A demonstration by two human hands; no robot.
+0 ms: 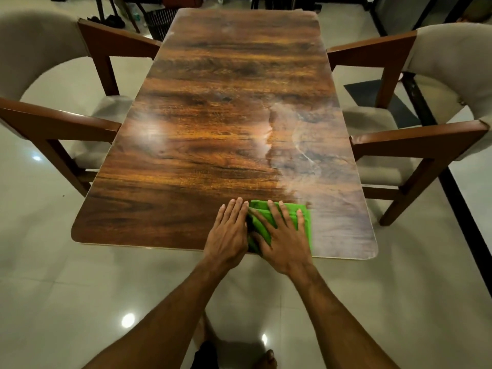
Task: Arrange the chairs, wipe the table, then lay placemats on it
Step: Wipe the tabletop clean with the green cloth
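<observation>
A folded green cloth (303, 222) lies flat near the front edge of the dark wooden table (207, 123). My right hand (282, 235) presses flat on the cloth with fingers spread. My left hand (229, 230) lies flat on the tabletop just left of the cloth, its fingers straight and touching the cloth's left edge. A hazy, smeared patch covers the right half of the tabletop; the left half looks glossy. One armchair (53, 113) with beige padding stands at the table's left side, another armchair (436, 107) at its right side. No placemats are in view.
Glossy light floor tiles surround the table. A dark mat (383, 102) lies on the floor under the right chair. A black slatted bin (159, 22) and some shoes (111, 21) sit beyond the far left corner. My bare feet show at the bottom.
</observation>
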